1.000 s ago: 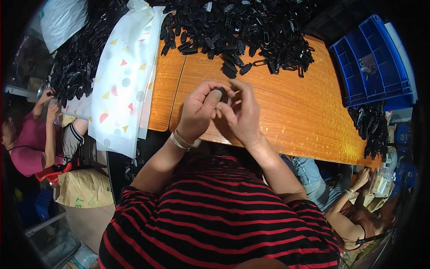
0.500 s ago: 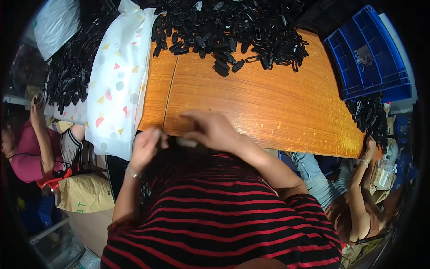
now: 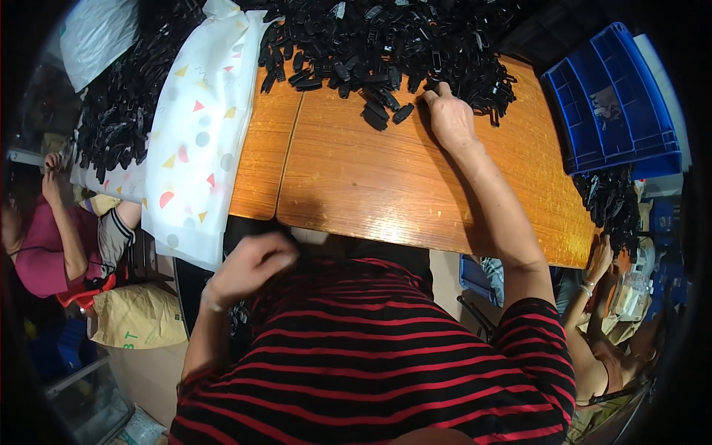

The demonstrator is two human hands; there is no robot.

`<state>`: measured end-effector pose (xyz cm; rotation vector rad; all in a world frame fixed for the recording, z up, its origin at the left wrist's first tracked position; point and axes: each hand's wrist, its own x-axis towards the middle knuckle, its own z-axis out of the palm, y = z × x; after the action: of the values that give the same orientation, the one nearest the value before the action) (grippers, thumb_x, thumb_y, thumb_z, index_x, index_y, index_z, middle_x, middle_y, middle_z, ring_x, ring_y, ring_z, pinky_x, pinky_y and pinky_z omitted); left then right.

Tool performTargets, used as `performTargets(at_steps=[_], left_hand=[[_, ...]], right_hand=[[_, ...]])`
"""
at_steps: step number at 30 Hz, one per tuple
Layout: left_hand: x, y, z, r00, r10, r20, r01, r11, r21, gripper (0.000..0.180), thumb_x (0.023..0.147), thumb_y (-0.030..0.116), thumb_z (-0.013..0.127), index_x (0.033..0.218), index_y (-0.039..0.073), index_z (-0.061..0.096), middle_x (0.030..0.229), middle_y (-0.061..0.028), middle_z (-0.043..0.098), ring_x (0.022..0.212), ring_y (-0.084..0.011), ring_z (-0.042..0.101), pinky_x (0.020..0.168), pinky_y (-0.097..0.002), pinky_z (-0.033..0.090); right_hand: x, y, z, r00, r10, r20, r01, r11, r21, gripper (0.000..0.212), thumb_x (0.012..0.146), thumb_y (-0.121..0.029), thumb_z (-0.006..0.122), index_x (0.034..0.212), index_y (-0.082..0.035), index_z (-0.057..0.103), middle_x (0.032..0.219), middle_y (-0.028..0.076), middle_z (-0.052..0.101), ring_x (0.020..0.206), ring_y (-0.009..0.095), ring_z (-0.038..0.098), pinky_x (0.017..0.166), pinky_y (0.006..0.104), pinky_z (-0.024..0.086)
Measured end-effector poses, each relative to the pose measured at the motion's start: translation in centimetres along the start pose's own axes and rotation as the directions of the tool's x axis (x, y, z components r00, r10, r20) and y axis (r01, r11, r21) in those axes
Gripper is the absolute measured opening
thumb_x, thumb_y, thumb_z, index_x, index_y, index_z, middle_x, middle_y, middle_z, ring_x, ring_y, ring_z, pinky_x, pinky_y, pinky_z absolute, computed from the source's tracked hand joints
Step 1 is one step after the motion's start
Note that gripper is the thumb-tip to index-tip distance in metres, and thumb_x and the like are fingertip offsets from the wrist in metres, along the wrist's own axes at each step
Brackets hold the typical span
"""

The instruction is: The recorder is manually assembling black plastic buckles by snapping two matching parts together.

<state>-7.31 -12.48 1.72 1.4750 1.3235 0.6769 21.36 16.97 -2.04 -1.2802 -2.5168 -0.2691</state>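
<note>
My right hand (image 3: 451, 119) is stretched out over the table to the near edge of a heap of small black plastic pieces (image 3: 348, 41). Its fingers bend down and press together among the pieces; what is between them is hidden. Several black pieces lie loose on the wood just left of that hand, one of them a dark oblong piece (image 3: 403, 113). Close to my waist, below the table's near edge, my left hand (image 3: 256, 261) is smeared by motion. Its fingers look curled, and whether anything is in them does not show.
The brown wooden table (image 3: 356, 185) has a seam toward its left. A patterned white plastic sheet (image 3: 196, 133) hangs over its left side. On the right stands a blue crate (image 3: 615, 104) beside more black pieces (image 3: 608, 196). People sit at both sides; a paper sack (image 3: 137, 317) is lower left.
My right hand has gone from beside my left hand near my waist, forward and right, to the heap. My left hand has dropped slightly toward my body.
</note>
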Motion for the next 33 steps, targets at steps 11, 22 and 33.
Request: performTargets(at_steps=[11, 22, 33], left_hand=[[21.4, 2.3, 2.4, 0.842, 0.374, -0.389, -0.140, 0.847, 0.512, 0.021, 0.089, 0.022, 0.062, 0.102, 0.006, 0.064, 0.080, -0.0141, 0.066, 0.074, -0.0328, 0.063, 0.065, -0.0401, 0.049], [21.2, 0.8, 2.6, 0.830, 0.338, -0.443, -0.008, 0.802, 0.597, 0.030, 0.075, 0.025, 0.076, 0.081, 0.004, 0.056, 0.072, -0.0119, 0.059, 0.065, -0.0301, 0.059, 0.058, -0.0409, 0.045], [17.4, 0.8, 2.4, 0.976, -0.022, -0.218, -0.122, 0.770, -0.627, 0.029, 0.092, 0.010, 0.062, 0.120, 0.002, 0.055, 0.089, 0.0009, 0.063, 0.072, -0.0050, 0.058, 0.061, -0.0181, 0.046]], right_hand=[[-4.9, -3.0, -2.8, 0.997, 0.006, 0.077, -0.033, 0.930, 0.365, 0.013, 0.092, -0.014, 0.058, 0.099, -0.003, 0.060, 0.090, 0.019, 0.061, 0.075, 0.040, 0.062, 0.064, 0.0451, 0.051], [-7.7, -4.3, -4.0, 0.997, -0.023, 0.072, -0.015, 0.877, 0.481, 0.015, 0.083, -0.010, 0.069, 0.095, -0.002, 0.064, 0.087, 0.015, 0.059, 0.074, 0.036, 0.063, 0.063, 0.0420, 0.052], [-6.7, -7.5, -5.2, 0.976, 0.214, 0.039, -0.172, 0.650, 0.740, 0.020, 0.087, -0.008, 0.067, 0.103, 0.002, 0.059, 0.083, 0.008, 0.061, 0.066, 0.012, 0.057, 0.059, 0.0260, 0.047]])
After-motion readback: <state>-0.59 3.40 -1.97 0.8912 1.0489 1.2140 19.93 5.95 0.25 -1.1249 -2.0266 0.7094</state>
